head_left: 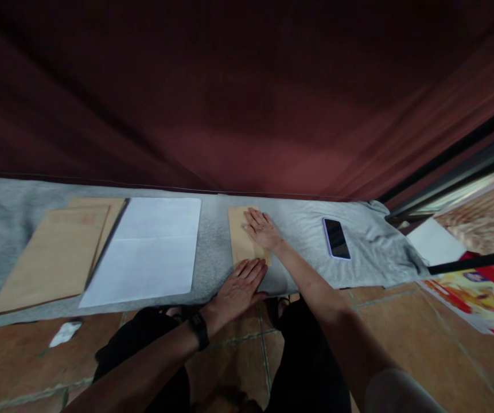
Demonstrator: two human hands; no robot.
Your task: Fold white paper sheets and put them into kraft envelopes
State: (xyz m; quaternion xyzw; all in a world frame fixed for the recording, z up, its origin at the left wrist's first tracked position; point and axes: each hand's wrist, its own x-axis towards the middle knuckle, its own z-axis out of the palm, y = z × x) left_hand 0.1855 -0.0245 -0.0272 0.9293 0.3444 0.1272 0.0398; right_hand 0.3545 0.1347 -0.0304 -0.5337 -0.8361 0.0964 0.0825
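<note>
A small brown paper envelope (238, 229) lies flat on the grey cloth in front of me. My left hand (241, 280), with a dark band on its wrist, rests palm down over the near edge of the envelope, its fingers stretched out. Farther up, my right hand (261, 228) presses flat on the envelope's right side, fingers extended. Both palms face down, and parts of the envelope are hidden beneath them. To the left lies a stack of white paper sheets (150, 252) with a faint crease across the middle.
Large brown envelopes (57, 252) overlap at the far left. A phone (337, 238) in a light purple case lies at right on the grey cloth (290, 209). Dark red fabric (247, 115) hangs behind. A colourful box (479, 298) and crumpled tissue (65, 332) are on the tiled floor.
</note>
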